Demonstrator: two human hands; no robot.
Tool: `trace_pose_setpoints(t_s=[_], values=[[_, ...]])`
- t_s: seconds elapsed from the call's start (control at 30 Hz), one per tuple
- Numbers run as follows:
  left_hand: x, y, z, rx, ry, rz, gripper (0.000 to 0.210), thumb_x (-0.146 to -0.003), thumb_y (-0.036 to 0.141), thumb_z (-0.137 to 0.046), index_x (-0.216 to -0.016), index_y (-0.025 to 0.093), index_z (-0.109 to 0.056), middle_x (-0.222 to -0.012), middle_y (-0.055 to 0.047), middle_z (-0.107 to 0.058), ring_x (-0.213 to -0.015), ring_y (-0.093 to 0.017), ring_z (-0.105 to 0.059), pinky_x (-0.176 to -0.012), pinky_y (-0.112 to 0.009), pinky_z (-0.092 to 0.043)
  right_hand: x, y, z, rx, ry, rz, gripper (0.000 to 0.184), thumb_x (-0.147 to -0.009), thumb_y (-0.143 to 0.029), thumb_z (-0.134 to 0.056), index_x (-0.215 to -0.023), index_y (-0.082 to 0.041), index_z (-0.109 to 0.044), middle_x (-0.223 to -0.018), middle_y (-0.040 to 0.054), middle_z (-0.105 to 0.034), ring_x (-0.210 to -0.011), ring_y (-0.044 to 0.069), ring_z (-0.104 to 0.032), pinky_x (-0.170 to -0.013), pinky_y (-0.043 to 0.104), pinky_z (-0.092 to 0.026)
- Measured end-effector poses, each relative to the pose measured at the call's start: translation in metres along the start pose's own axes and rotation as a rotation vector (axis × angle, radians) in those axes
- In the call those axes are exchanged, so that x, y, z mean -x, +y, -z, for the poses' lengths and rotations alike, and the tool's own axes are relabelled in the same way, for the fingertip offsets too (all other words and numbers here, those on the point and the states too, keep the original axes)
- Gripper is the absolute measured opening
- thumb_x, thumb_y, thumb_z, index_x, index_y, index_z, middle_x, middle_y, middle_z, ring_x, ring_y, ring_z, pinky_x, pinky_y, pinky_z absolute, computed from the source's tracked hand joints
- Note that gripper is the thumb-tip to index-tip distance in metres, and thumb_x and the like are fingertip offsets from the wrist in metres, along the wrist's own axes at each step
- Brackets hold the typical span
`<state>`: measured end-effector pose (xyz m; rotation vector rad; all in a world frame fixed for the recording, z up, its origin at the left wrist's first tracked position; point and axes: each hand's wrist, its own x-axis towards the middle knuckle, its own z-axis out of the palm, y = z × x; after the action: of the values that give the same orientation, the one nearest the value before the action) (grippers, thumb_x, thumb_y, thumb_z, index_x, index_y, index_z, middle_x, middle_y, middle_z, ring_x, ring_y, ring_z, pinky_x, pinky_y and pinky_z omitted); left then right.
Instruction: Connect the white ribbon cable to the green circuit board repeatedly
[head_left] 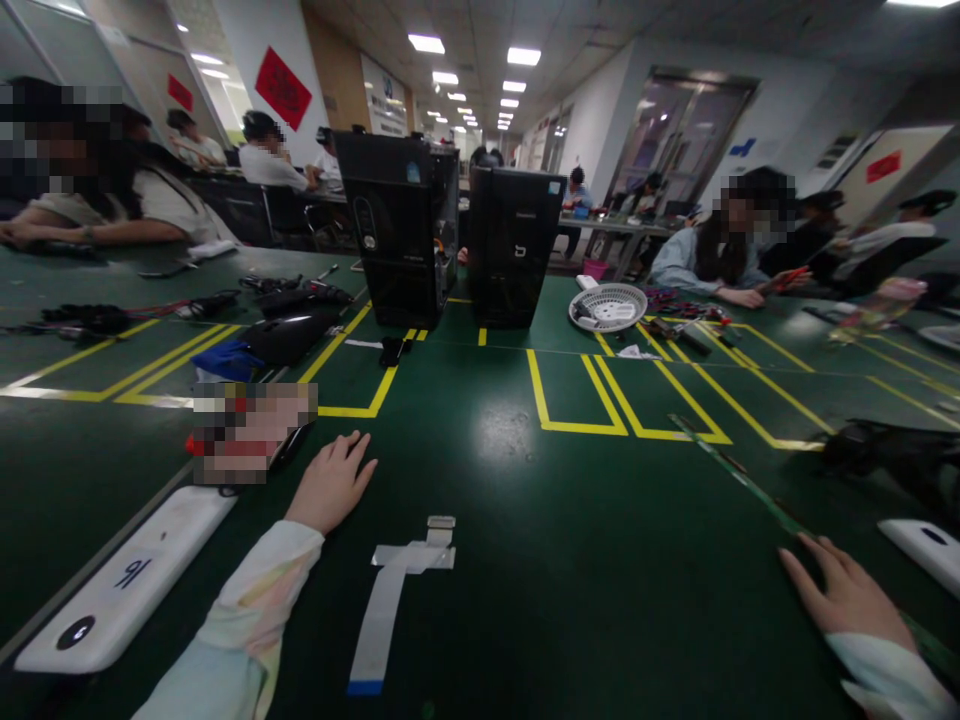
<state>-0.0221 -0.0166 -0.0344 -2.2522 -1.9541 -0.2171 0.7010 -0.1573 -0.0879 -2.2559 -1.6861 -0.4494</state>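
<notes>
My left hand [330,485] lies on the green tabletop with its fingers loosely spread and nothing in them. To its right is a flat white ribbon cable [384,615], bent at an angle, with a blue end and a small connector. At the right, my right hand [851,590] rests with its fingers stretched out. A long thin green strip [739,470] runs up to it and passes beside or beneath it; whether the fingers touch it I cannot tell. Left of my left forearm lies a long white device [135,590] with a round dark spot.
Two black computer towers [397,230] stand at the back. A white basket [609,306] and loose parts [686,330] lie at back right. Black cables [82,320] and a blurred-out item [255,430] are at left. Yellow tape [585,428] marks the table. Other people sit around.
</notes>
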Motion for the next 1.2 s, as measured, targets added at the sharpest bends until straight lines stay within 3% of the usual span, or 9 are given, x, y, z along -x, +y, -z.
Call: trace_pose_setpoints(t_s=[0.1,0.23,0.37,0.5,0.67,0.9,1.2], values=[[0.0,0.003,0.001,-0.025,0.016,-0.01,0.056,-0.093,0.04,-0.031,-0.136,0.008,-0.048,-0.137,-0.018,-0.05,-0.122,-0.031,-0.048,-0.097,-0.044,-0.042,0.018,-0.002,0.008,-0.138,-0.077,0.109,0.061,-0.083,-0.063,-0.034,-0.117,-0.019,-0.06,-0.124,0.0215,-0.059,-0.118,0.036,-0.054,-0.099,0.052,-0.045],[0.0,0.004,0.003,-0.048,-0.003,-0.006,0.056,-0.093,0.04,-0.031,-0.136,0.008,-0.048,-0.137,-0.018,-0.05,-0.122,-0.031,-0.047,-0.098,-0.044,-0.042,0.022,-0.028,0.021,-0.234,-0.173,0.312,0.052,-0.088,-0.049,-0.041,-0.13,-0.019,-0.05,-0.14,0.0171,-0.048,-0.132,0.032,-0.041,-0.106,0.052,-0.039],[0.0,0.004,0.005,-0.032,-0.03,-0.007,0.058,-0.093,0.041,-0.031,-0.138,0.008,-0.046,-0.138,-0.018,-0.049,-0.123,-0.032,-0.046,-0.099,-0.044,-0.041,0.013,-0.074,0.025,-0.282,-0.165,0.499,0.054,-0.09,-0.044,-0.044,-0.139,-0.021,-0.041,-0.147,0.0128,-0.04,-0.136,0.031,-0.035,-0.108,0.054,-0.036],[0.0,0.005,0.01,-0.012,-0.039,0.007,0.058,-0.092,0.041,-0.031,-0.138,0.008,-0.046,-0.138,-0.018,-0.049,-0.123,-0.031,-0.048,-0.099,-0.044,-0.041,0.005,-0.141,0.033,-0.326,-0.182,0.643,0.053,-0.093,-0.039,-0.044,-0.142,-0.021,-0.038,-0.148,0.0113,-0.038,-0.138,0.027,-0.032,-0.11,0.051,-0.033],[-0.003,0.004,0.021,0.089,-0.079,0.069,0.055,-0.093,0.039,-0.027,-0.135,0.013,-0.05,-0.139,-0.013,-0.05,-0.123,-0.028,-0.05,-0.1,-0.044,-0.043,-0.003,-0.215,0.038,-0.373,-0.196,0.73,0.05,-0.094,-0.039,-0.044,-0.14,-0.02,-0.042,-0.147,0.0106,-0.041,-0.139,0.025,-0.031,-0.111,0.05,-0.032],[-0.005,0.003,0.032,0.212,-0.088,0.175,0.057,-0.095,0.046,-0.022,-0.123,0.017,-0.061,-0.132,-0.008,-0.058,-0.12,-0.024,-0.054,-0.1,-0.041,-0.044,-0.012,-0.29,0.024,-0.431,-0.187,0.776,0.045,-0.096,-0.036,-0.041,-0.138,-0.021,-0.047,-0.145,0.01,-0.044,-0.137,0.025,-0.035,-0.109,0.051,-0.035],[-0.006,-0.001,0.022,0.18,-0.074,0.125,0.059,-0.095,0.046,-0.021,-0.124,0.015,-0.061,-0.133,-0.009,-0.058,-0.121,-0.024,-0.053,-0.101,-0.04,-0.043,-0.004,-0.357,0.038,-0.458,-0.27,0.855,0.046,-0.095,-0.036,-0.042,-0.135,-0.016,-0.051,-0.145,0.0112,-0.043,-0.136,0.028,-0.036,-0.108,0.052,-0.035]])
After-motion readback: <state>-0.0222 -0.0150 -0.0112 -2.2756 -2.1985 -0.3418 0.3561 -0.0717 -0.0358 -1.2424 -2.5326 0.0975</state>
